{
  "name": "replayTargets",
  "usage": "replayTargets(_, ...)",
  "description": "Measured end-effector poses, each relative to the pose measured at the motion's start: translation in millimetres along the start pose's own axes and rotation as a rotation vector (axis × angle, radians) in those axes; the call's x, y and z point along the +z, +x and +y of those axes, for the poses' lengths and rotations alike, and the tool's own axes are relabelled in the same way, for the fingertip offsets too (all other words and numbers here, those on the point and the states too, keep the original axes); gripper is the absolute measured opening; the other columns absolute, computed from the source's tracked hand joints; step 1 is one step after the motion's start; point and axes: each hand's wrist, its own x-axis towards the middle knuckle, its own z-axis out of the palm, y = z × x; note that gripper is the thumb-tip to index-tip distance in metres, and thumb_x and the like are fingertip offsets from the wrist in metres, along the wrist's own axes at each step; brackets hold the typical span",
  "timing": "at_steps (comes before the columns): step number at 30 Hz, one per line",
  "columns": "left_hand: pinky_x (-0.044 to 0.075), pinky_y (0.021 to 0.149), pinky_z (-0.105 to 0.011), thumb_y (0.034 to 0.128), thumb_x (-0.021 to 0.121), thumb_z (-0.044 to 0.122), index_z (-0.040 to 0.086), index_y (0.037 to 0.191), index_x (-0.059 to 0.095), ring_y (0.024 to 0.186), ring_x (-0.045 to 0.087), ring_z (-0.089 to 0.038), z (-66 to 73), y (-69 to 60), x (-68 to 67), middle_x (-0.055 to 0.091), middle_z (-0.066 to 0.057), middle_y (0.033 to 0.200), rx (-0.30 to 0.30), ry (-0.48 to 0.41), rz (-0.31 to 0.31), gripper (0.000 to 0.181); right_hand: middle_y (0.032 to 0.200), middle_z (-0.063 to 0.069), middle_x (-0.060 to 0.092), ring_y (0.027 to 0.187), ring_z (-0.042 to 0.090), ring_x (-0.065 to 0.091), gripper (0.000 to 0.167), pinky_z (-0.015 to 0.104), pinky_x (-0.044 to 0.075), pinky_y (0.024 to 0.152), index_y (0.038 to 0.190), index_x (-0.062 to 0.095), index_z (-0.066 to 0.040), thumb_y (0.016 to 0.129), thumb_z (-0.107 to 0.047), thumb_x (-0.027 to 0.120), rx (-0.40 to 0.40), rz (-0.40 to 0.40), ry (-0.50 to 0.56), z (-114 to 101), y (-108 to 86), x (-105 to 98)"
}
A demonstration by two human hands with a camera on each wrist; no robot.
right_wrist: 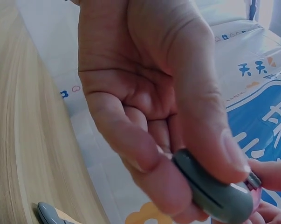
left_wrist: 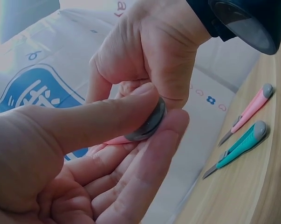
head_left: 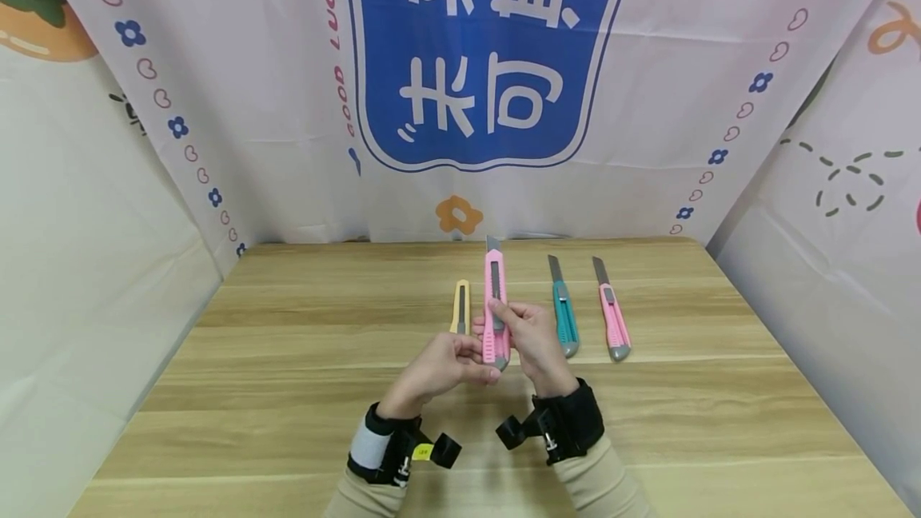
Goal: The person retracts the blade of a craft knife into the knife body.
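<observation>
With left hand (head_left: 448, 366) and right hand (head_left: 534, 340), we have our grip clamped on a pink-and-grey plastic utility knife (head_left: 495, 282) above the wood-grain tabletop (head_left: 288, 390), seemingly setting its metal blade (head_left: 492, 244); next probably calls for controlled thumb pressure.

Your left forearm (head_left: 367, 496) and right forearm (head_left: 608, 480) reach forward and angle inward, bringing your left hand (head_left: 440, 364) and right hand (head_left: 534, 340) close together in front of you. Your left thumb (left_wrist: 100, 119) pinches against the bent left fingers (left_wrist: 142, 179). Your right thumb (right_wrist: 201, 98) points leftward, the right fingers (right_wrist: 124, 135) curled opposite it in a grip.
</observation>
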Motion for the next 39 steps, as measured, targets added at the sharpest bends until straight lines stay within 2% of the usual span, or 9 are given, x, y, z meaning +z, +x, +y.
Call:
replayTargets(4,0.060,0.080,-0.041,0.0822,0.073,0.006,-0.008,0.103,0.066,0.076,0.071,-0.015,-1.1,0.9,0.4,0.072,-0.023,0.091,-0.002,-0.015,-0.001,0.026,0.085,0.012,0.077,0.070,0.009,0.074,0.031,0.025,0.062,0.071,0.114,0.065,0.006,0.096,-0.018,0.059,-0.007,0.000,0.000,0.7,0.0,0.6)
replayTargets(15,0.061,0.079,-0.040,0.0827,0.073,0.005,-0.008,0.104,0.066,0.077,0.071,-0.015,-1.7,1.7,0.2,0.072,-0.024,0.092,0.009,-0.019,-0.010,0.026,0.085,0.010,0.077,0.070,0.009,0.073,0.031,0.025,0.062,0.071,0.116,0.063,0.007,0.097,-0.017,0.058,-0.013,-0.024,0.011,0.7,0.2,-0.5)
replayTargets(24,0.061,0.082,-0.041,0.0832,0.072,0.006,-0.008,0.106,0.065,0.075,0.070,-0.008,-1.2,0.6,-1.0,0.072,-0.023,0.094,-0.006,-0.041,-0.015,0.028,0.094,0.017,0.076,0.073,0.011,0.074,0.029,0.025,0.061,0.072,0.116,0.064,0.005,0.096,-0.014,0.059,-0.011,-0.030,-0.003,2.7,0.5,0.0)
replayTargets(36,0.062,0.080,-0.039,0.0853,0.069,0.004,-0.010,0.106,0.065,0.075,0.071,-0.010,-0.1,0.3,-0.8,0.072,-0.026,0.095,0.025,-0.039,-0.016,0.025,0.089,0.010,0.078,0.075,0.010,0.074,0.032,0.029,0.062,0.078,0.123,0.061,0.004,0.097,-0.013,0.057,-0.025,-0.057,0.011,0.2,-2.0,-1.2)
replayTargets(39,0.061,0.080,-0.042,0.0856,0.068,0.003,-0.011,0.105,0.065,0.075,0.070,-0.010,-0.4,0.4,-0.7,0.071,-0.027,0.095,0.035,-0.037,-0.018,0.024,0.089,0.009,0.078,0.075,0.009,0.074,0.032,0.029,0.062,0.078,0.123,0.060,0.005,0.097,-0.013,0.057,-0.026,-0.062,0.017,0.0,-2.1,-1.3)
